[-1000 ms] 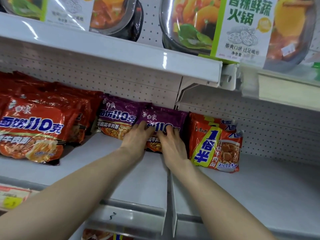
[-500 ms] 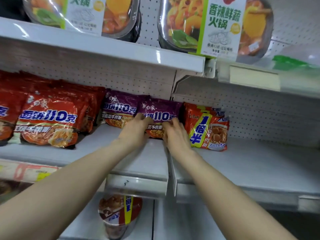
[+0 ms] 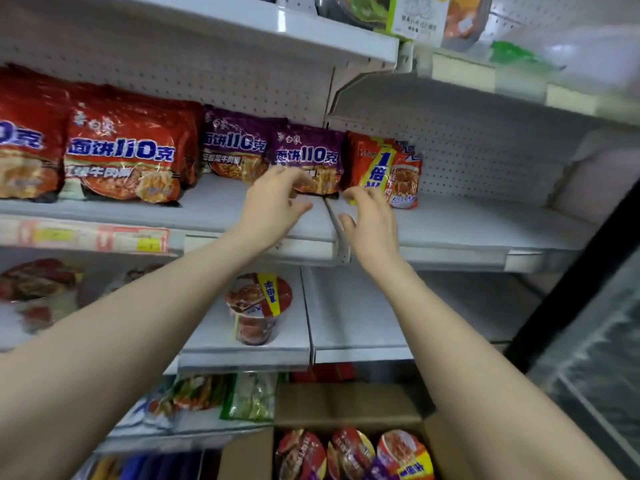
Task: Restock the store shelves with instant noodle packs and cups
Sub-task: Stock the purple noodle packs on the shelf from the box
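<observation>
Purple noodle pack (image 3: pixel 306 157) stands before left hand (image 3: pixel 273 206) and right hand (image 3: pixel 372 223), both slack, empty.

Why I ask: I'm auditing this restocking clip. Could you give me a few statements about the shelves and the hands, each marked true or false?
1. Two purple packs stand side by side, with red packs to their left. True.
2. The right hand grips one of the purple packs. False: it holds nothing, and its fingers are loosely spread over the shelf.
3. A noodle cup stands on the next shelf down. True.
4. The cardboard box at the bottom is empty. False: several cups lie inside it.
</observation>
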